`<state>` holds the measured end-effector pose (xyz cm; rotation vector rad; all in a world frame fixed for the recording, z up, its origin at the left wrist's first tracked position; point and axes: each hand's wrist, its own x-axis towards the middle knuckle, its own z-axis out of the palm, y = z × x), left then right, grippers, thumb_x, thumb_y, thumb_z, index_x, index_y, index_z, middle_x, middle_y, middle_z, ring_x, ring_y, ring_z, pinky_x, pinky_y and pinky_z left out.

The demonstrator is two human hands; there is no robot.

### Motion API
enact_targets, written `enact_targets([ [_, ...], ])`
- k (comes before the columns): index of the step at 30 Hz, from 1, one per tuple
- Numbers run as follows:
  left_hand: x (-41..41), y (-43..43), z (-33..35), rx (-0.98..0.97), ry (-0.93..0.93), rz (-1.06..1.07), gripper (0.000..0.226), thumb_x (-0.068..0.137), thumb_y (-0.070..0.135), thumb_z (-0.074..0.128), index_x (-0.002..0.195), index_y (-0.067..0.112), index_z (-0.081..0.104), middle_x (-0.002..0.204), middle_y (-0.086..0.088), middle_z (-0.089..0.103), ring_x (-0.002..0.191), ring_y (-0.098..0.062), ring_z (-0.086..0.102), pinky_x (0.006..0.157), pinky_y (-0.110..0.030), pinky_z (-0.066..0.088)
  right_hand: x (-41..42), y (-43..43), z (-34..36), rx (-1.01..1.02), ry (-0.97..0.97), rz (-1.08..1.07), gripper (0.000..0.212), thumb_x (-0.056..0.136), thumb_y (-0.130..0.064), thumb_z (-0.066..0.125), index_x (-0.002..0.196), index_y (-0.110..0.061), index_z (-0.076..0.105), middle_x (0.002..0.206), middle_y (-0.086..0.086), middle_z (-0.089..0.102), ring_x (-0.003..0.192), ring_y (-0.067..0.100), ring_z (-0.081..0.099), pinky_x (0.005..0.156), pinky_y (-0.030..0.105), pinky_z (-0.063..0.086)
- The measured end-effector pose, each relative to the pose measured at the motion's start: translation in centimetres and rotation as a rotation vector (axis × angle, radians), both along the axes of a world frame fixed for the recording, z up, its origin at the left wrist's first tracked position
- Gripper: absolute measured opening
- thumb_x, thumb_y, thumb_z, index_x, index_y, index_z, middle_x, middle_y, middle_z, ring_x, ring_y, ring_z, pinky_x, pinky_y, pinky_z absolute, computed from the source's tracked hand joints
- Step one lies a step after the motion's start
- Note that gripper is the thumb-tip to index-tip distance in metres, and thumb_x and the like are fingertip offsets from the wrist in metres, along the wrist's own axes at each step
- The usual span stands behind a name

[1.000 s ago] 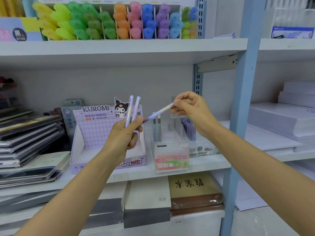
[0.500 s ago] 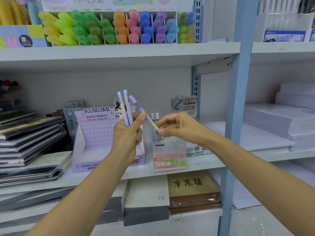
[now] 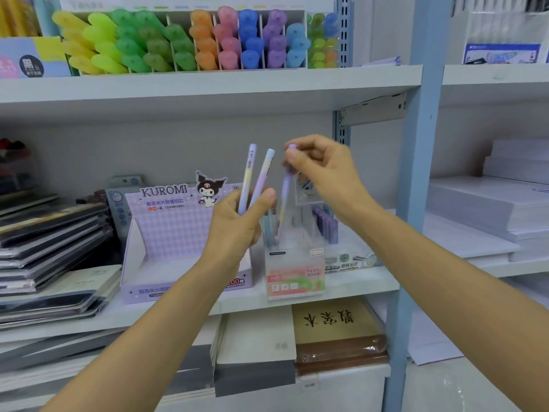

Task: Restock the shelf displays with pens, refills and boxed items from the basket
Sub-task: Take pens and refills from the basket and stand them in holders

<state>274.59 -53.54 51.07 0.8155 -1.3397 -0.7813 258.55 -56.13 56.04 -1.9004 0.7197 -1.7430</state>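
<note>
While the right hand [image 3: 323, 171] pinches a pastel pen [image 3: 285, 193] by its top over the clear display box [image 3: 294, 263], the left hand [image 3: 237, 230] curls its fingers round two more pens [image 3: 249, 176]; they look light, stiff and slick, so are probably best gripped near an end

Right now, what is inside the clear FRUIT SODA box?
Pale pens stand in the clear box; the right hand pinches a lilac pen whose tip dips inside. The label hides their lower ends.

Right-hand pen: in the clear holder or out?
Partly in: pen lower end shows through the clear holder wall; right hand pinches its top.
</note>
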Motion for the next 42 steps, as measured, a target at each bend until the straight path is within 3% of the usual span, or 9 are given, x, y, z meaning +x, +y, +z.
enact_targets([
  [3, 0.9, -0.7, -0.1, 0.107, 0.027, 0.011, 0.018, 0.095, 0.03, 0.056, 0.089, 0.017, 0.068, 0.069, 0.006, 0.061, 0.04, -0.009, 0.031, 0.039, -0.018, 0.025, -1.8, -1.7, -0.2, 0.017, -0.066, -0.114, 0.005, 0.093, -0.009, 0.062, 0.098, -0.009, 0.064, 0.08, 0.004, 0.07, 0.071, 0.008, 0.067, 0.069, 0.021, 0.053],
  [7, 1.3, -1.2, -1.0, 0.142, -0.036, -0.084, 0.025, 0.101, 0.026, 0.044, 0.089, 0.017, 0.065, 0.063, 0.003, 0.059, 0.037, -0.01, 0.035, 0.037, -0.018, 0.025, -2.2, -4.1, -2.4, 0.084, 0.092, -0.221, 0.003, 0.09, -0.01, 0.067, 0.093, -0.011, 0.066, 0.079, 0.002, 0.068, 0.068, 0.004, 0.066, 0.072, 0.022, 0.055],
  [14, 1.6, -1.9, -2.4, 0.127, -0.141, -0.139, 0.028, 0.105, 0.029, 0.039, 0.102, 0.012, 0.061, 0.092, -0.004, 0.075, 0.041, -0.012, 0.05, 0.037, -0.02, 0.033, -0.7, -5.9, -4.2, 0.05, 0.3, -0.316, 0.01, 0.088, -0.01, 0.067, 0.084, -0.018, 0.064, 0.079, 0.004, 0.07, 0.072, 0.015, 0.069, 0.072, 0.025, 0.055],
  [19, 1.9, -2.2, -2.6, 0.115, -0.158, -0.156, 0.027, 0.104, 0.029, 0.04, 0.105, 0.012, 0.061, 0.093, -0.004, 0.075, 0.041, -0.012, 0.05, 0.038, -0.021, 0.036, -0.7, -6.3, -3.3, 0.015, 0.452, -0.331, 0.005, 0.088, -0.01, 0.067, 0.093, -0.009, 0.065, 0.075, 0.001, 0.066, 0.062, 0.001, 0.062, 0.068, 0.019, 0.05],
  [26, 2.0, -2.4, -2.6, 0.097, -0.17, -0.158, 0.025, 0.102, 0.029, 0.045, 0.107, 0.012, 0.063, 0.091, -0.004, 0.074, 0.042, -0.012, 0.05, 0.039, -0.02, 0.037, 0.1, -6.8, -4.5, -0.064, 0.493, -0.428, 0.009, 0.087, -0.017, 0.07, 0.095, -0.014, 0.069, 0.098, 0.002, 0.061, 0.091, 0.014, 0.057, 0.085, 0.031, 0.047],
  [34, 1.9, -1.5, -2.2, 0.096, -0.205, -0.147, 0.024, 0.103, 0.028, 0.044, 0.105, 0.013, 0.064, 0.088, -0.003, 0.073, 0.044, -0.013, 0.052, 0.039, -0.02, 0.037, -0.4, -6.2, -3.6, 0.096, 0.686, -0.469, 0.018, 0.091, -0.026, 0.066, 0.107, -0.02, 0.071, 0.117, 0.005, 0.049, 0.116, 0.023, 0.048, 0.105, 0.044, 0.036],
  [37, 2.1, -1.0, -2.0, 0.084, -0.217, -0.147, 0.025, 0.102, 0.029, 0.045, 0.104, 0.014, 0.065, 0.082, -0.002, 0.07, 0.044, -0.014, 0.052, 0.039, -0.019, 0.036, -0.4, -4.8, -3.2, 0.094, 0.531, -0.338, 0.032, 0.096, -0.033, 0.057, 0.124, -0.02, 0.063, 0.121, 0.003, 0.052, 0.113, 0.013, 0.052, 0.103, 0.038, 0.041],
  [40, 1.9, -0.5, -1.7, 0.073, -0.243, -0.154, 0.027, 0.102, 0.031, 0.045, 0.104, 0.015, 0.067, 0.068, 0.002, 0.062, 0.043, -0.013, 0.048, 0.039, -0.021, 0.035, -0.2, -2.8, -2.5, 0.169, 0.183, 0.029, 0.035, 0.097, -0.031, 0.055, 0.129, -0.016, 0.056, 0.11, -0.002, 0.065, 0.088, 0.009, 0.065, 0.078, 0.026, 0.052],
  [42, 1.6, 0.0, -1.5, 0.071, -0.261, -0.174, 0.029, 0.102, 0.034, 0.045, 0.106, 0.016, 0.068, 0.066, 0.0, 0.06, 0.044, -0.014, 0.047, 0.041, -0.022, 0.036, 0.0, -1.9, -2.2, 0.18, 0.173, 0.151, 0.03, 0.096, -0.023, 0.058, 0.124, -0.01, 0.058, 0.093, 0.002, 0.071, 0.076, 0.014, 0.066, 0.067, 0.024, 0.053],
])
